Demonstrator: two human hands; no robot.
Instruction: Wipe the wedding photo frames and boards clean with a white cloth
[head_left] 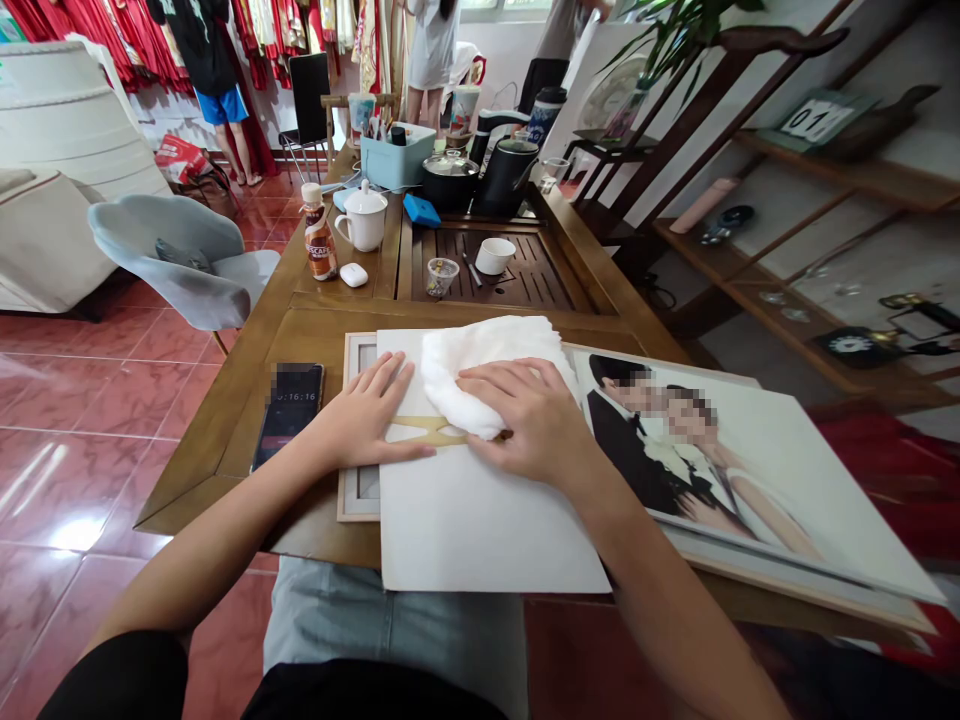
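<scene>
A white square album [480, 500] with a gold emblem lies on a wooden table [225, 440], on top of a grey picture frame [356, 500]. My left hand [371, 420] rests flat on the album's left side, fingers stretched out. My right hand [525, 420] presses a crumpled white cloth [480, 365] onto the album cover, fingers curled over the cloth's near edge. A large wedding photo print [750, 470] lies to the right, partly under the album.
A black phone [289, 412] lies left of my left hand. Farther back stand a bottle [319, 238], a white lidded mug [366, 218], a tea tray [499, 268] with a small cup, kettles and a blue box. A grey chair [180, 260] stands left; shelves right. People stand at the back.
</scene>
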